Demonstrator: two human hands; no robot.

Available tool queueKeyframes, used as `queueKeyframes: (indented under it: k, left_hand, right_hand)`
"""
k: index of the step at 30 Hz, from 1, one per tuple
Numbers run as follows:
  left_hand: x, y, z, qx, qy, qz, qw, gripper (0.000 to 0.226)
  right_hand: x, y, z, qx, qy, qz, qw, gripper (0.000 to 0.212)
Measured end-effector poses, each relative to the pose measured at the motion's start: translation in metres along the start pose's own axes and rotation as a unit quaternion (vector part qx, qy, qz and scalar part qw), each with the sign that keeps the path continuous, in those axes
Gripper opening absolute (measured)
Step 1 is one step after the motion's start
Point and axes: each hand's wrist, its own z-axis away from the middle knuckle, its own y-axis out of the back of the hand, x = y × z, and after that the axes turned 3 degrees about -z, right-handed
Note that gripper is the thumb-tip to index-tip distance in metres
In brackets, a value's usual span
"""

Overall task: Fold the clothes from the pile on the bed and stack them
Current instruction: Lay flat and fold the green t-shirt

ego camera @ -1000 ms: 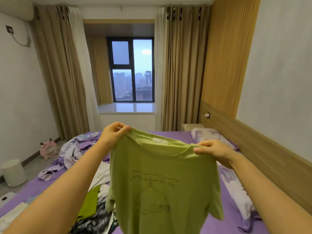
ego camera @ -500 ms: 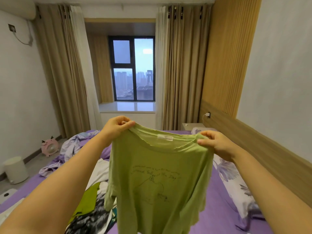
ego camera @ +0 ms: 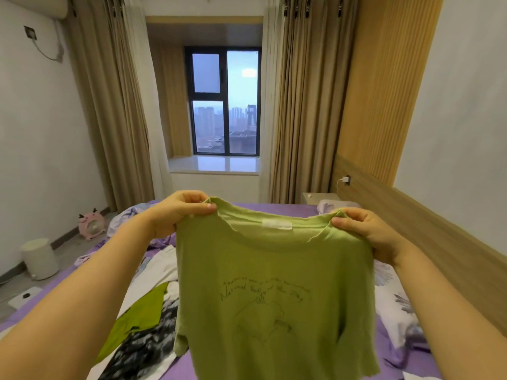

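A light green T-shirt (ego camera: 274, 283) with a faint dark print hangs in the air in front of me, spread out above the purple bed (ego camera: 274, 208). My left hand (ego camera: 178, 212) pinches its left shoulder at the neckline. My right hand (ego camera: 367, 231) grips its right shoulder. A white label shows inside the collar. Below and left of the shirt lies the pile of clothes (ego camera: 148, 319), with a white garment, a bright green piece and a black-and-white patterned one. The shirt hides the middle of the bed.
A crumpled floral duvet (ego camera: 129, 218) lies at the bed's far left and a floral pillow (ego camera: 397, 305) along the wooden headboard (ego camera: 439, 237) on the right. On the floor at left stand a white bin (ego camera: 39, 257) and a pink fan (ego camera: 92, 224). Curtains and a window lie ahead.
Both hands have raised the green shirt and pulled its shoulders further apart, so it hangs wider and flatter. The grips stay the same.
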Motion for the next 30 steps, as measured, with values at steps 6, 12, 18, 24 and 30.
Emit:
queueKeyframes:
  k: [6, 12, 18, 24, 30]
  left_hand:
    - [-0.096, -0.034, -0.01, -0.006, 0.11, -0.04, 0.993, 0.003]
    - [-0.225, -0.066, -0.018, -0.019, 0.227, -0.117, 0.967, 0.013]
    - [-0.331, -0.081, -0.04, -0.004, 0.291, -0.208, 0.934, 0.02]
    - [-0.41, -0.081, -0.071, -0.013, 0.318, -0.195, 0.928, 0.011]
    - [-0.46, -0.086, -0.114, 0.033, 0.344, -0.184, 0.92, 0.014]
  right_hand:
    - [0.101, 0.003, -0.002, -0.021, -0.16, 0.075, 0.984, 0.036]
    - [0.231, -0.003, 0.007, 0.035, -0.295, 0.161, 0.941, 0.014]
    - [0.32, -0.026, -0.004, 0.073, -0.367, 0.249, 0.893, 0.021]
    - [0.386, -0.042, -0.035, 0.086, -0.399, 0.405, 0.818, 0.037]
    - [0.427, -0.038, -0.062, 0.213, -0.367, 0.329, 0.843, 0.031]
